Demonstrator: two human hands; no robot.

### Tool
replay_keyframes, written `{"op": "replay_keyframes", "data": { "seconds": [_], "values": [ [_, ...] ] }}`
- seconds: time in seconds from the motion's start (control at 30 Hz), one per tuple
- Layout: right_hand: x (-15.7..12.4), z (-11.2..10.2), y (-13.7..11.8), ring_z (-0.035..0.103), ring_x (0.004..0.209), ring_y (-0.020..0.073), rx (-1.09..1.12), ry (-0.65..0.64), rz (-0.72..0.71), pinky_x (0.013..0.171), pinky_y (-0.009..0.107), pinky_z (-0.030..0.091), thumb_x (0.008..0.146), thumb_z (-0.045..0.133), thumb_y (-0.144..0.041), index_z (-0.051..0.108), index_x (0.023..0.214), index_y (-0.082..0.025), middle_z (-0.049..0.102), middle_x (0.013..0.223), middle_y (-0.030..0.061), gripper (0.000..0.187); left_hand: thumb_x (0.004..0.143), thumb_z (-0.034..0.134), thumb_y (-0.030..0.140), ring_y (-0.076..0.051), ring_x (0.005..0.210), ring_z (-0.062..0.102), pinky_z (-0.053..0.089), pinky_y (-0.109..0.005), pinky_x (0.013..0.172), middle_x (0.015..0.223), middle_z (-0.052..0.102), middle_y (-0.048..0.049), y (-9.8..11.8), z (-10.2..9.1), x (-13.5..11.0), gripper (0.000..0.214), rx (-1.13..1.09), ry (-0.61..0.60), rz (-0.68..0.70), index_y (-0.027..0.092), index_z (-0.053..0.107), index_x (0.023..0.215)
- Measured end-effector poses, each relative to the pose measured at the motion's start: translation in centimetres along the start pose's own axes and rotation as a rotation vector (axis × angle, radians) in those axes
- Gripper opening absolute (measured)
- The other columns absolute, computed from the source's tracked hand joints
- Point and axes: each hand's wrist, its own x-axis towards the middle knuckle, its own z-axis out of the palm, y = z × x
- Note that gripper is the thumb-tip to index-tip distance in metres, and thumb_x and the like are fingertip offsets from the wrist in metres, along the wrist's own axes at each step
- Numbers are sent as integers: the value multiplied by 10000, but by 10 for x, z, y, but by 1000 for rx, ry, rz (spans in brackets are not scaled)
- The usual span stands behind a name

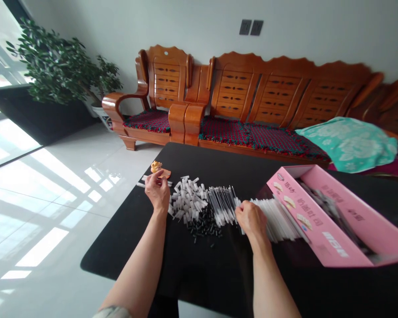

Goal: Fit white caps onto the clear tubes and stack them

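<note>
Parts (190,204) on our counter (192,161).
Left hand (157,191) pinches, perhaps, a small piece (159,176); right hand (250,218) curls over tubes (223,201), grip unclear.

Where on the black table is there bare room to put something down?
Bare: the far table strip between white caps and sofa, and the near strip between black caps and table edge. Crowded: the middle row, from left hand through refills and right hand to pink box.

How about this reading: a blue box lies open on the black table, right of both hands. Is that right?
No: the head view shows the box is pink, not blue. It does lie open on the black table, right of the left hand and the right hand.
</note>
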Motion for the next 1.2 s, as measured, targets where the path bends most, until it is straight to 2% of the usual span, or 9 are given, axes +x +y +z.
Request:
{"op": "replay_keyframes", "data": {
  "seconds": [0.07,0.13,0.23,0.37,0.47,0.6,0.93,1.1,1.2],
  "values": [
    [2,1,0,636,622,214,218,61,18,540,277,363,798,563,-262,664,702,-179,690,654,104,162,826,541,224,-122,693,583,484,-263,751,979,617,-46,8,3,-10,253,-69,-68,47,188,702,1019],
    [4,4,-1,586,526,170,577,84,16,500,252,375,809,572,-324,636,710,-182,646,576,48,184,832,555,245,-125,695,578,481,-252,721,936,626,-39,15,6,-19,248,-149,-160,108,189,702,1024],
    [2,9,-6,457,361,98,1116,-4,15,381,212,326,825,581,-423,595,753,-177,605,520,-8,256,835,578,257,-115,645,547,461,-240,676,857,634,-25,24,8,-29,222,-218,-367,222,199,722,994],
    [-2,14,-16,467,317,75,1452,-121,46,306,169,258,805,631,-471,579,849,-165,670,584,14,314,820,621,258,-103,595,520,424,-235,621,783,636,-17,30,7,-35,157,-213,-628,349,207,753,886],
    [-3,15,-20,544,351,100,1542,-135,60,289,154,259,794,653,-473,570,890,-166,697,620,30,332,815,629,245,-114,637,551,435,-250,659,822,657,-24,33,7,-39,146,-188,-781,431,217,763,867],
    [-1,18,-17,590,402,124,1612,-115,40,318,179,368,787,681,-413,568,931,-169,719,677,38,304,785,626,196,-164,788,606,461,-290,746,910,665,-36,34,11,-47,180,-124,-919,550,228,767,892],
    [1,19,-14,582,417,120,1611,9,41,352,200,416,760,699,-346,569,975,-158,722,690,41,314,831,621,213,-192,875,610,457,-331,836,911,668,-50,37,22,-62,147,-126,-944,672,224,755,891],
    [2,19,-13,582,413,117,1613,10,52,351,199,423,754,704,-347,573,969,-158,720,693,36,315,849,612,204,-224,957,581,425,-369,862,1031,665,-72,47,27,-74,245,-33,-946,775,231,714,1070],
    [2,19,-14,583,410,118,1607,12,59,354,202,429,754,706,-345,576,967,-159,716,684,31,311,843,605,173,-233,960,563,409,-379,858,1025,665,-76,53,27,-78,247,19,-981,849,217,705,1064]
  ]
}}
